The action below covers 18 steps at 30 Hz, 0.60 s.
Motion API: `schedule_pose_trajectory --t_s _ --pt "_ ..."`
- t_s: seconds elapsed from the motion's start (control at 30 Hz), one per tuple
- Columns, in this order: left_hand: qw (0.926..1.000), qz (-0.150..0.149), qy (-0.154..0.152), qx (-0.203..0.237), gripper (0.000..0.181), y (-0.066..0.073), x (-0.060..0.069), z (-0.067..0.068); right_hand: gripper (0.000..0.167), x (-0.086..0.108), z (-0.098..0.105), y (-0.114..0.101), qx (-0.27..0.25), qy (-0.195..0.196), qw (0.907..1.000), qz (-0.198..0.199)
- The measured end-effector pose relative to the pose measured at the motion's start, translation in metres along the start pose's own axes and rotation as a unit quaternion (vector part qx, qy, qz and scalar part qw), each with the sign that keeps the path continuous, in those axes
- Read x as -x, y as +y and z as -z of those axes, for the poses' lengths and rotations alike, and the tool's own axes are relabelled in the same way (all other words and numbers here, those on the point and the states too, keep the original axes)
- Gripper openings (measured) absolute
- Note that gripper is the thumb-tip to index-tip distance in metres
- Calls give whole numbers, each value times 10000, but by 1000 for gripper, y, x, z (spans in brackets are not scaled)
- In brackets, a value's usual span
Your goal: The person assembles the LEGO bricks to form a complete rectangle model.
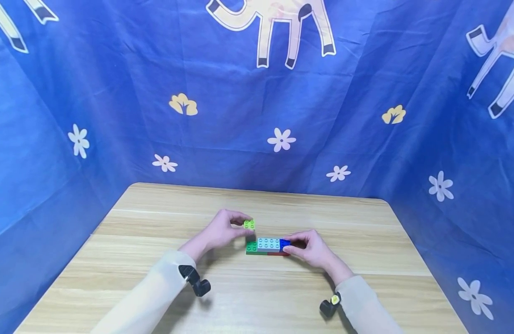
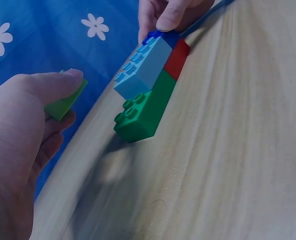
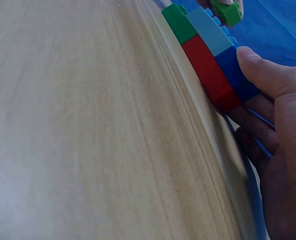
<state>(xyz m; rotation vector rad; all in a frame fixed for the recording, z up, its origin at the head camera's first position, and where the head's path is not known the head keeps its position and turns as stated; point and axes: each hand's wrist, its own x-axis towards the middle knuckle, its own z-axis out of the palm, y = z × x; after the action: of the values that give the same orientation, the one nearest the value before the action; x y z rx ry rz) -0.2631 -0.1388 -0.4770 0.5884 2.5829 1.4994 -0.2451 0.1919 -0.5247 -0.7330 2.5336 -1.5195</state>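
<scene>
A lime-green toy brick (image 1: 249, 225) is pinched between the thumb and fingers of my left hand (image 1: 224, 228), held just above the left end of a low stack. That stack's lower layer joins a green brick (image 2: 143, 115) and a red brick (image 3: 208, 70). On top sit a light blue brick (image 1: 268, 244) and a dark blue brick (image 3: 238, 75), leaving studs bare at the green end. My right hand (image 1: 310, 249) grips the stack's right end at the dark blue brick, thumb on the near side.
The wooden table (image 1: 257, 297) spreads around the stack. Behind and beside it hangs a blue cloth (image 1: 240, 153) printed with flowers and animals. A small black wrist camera (image 1: 196, 280) sits on the left sleeve, another camera (image 1: 329, 306) on the right.
</scene>
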Motion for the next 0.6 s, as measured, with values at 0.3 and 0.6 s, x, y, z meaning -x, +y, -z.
schedule_pose_trajectory --t_s 0.3,0.6 --pt "9995 -138 -272 30 42 -4 6 -11 29 1 0 -1 -29 1 10000 -57" --pt "9989 -198 -432 -34 43 -8 12 -18 29 0 0 1 13 19 10000 15"
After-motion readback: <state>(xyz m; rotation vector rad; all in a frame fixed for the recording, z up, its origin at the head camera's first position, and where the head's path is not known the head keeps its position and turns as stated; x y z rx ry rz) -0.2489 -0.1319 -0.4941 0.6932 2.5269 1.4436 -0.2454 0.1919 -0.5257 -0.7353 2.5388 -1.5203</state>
